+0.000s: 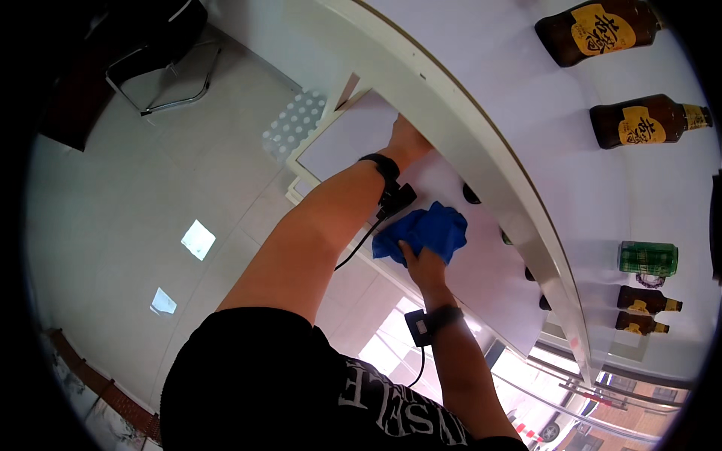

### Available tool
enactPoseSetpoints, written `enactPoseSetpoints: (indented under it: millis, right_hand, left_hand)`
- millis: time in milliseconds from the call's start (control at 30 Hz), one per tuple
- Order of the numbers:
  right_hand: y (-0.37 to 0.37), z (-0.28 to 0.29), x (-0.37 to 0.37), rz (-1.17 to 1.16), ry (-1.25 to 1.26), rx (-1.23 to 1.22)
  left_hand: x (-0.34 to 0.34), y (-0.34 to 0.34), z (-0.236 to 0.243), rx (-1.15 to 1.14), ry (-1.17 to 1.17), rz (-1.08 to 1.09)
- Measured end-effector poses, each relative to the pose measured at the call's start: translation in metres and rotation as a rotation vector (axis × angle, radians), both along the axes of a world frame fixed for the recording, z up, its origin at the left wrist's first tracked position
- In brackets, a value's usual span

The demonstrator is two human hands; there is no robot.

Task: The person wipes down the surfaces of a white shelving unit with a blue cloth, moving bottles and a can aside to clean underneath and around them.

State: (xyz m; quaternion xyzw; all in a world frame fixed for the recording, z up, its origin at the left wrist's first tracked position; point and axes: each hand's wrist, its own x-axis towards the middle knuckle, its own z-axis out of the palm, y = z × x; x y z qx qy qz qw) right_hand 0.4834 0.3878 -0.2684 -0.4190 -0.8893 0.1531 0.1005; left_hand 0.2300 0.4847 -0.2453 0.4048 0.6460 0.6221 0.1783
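Observation:
My left hand (406, 141) reaches under the white front edge (459, 113) of the upper shelf, its fingers mostly hidden there. My right hand (426, 267) grips a blue cloth (436, 224) on the pale lower shelf (504, 301), with the thumb showing against the fabric. Dark round objects (471, 194) sit beside the cloth, partly covered by the shelf edge. Black wrist devices with cables are on both my wrists.
The upper shelf holds several brown bottles (624, 124) with yellow labels and a green can (647, 258) along the right. A dotted grey item (293, 120) stands beside the unit. A chair (165, 75) is at upper left; glass doors (609, 398) are at lower right.

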Motion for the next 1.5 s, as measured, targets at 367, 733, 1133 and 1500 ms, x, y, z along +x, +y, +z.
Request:
enactPoseSetpoints:
  millis: [367, 733, 1133, 1500]
  right_hand:
    - [0.001, -0.021, 0.004, -0.003, 0.070, 0.127]
    - [0.011, -0.008, 0.004, -0.187, -0.168, -0.026]
    - [-0.095, 0.075, -0.011, -0.015, 0.813, -1.165]
    - [-0.096, 0.100, -0.057, -0.084, 0.948, -0.666]
  left_hand:
    - [-0.011, 0.000, -0.019, 0.048, -0.048, -0.143]
    - [0.006, -0.191, 0.037, -0.236, -0.516, -0.671]
    - [0.078, -0.313, -0.016, -0.212, -0.394, -0.331]
    - [0.090, -0.335, 0.040, -0.533, -0.180, -0.421]
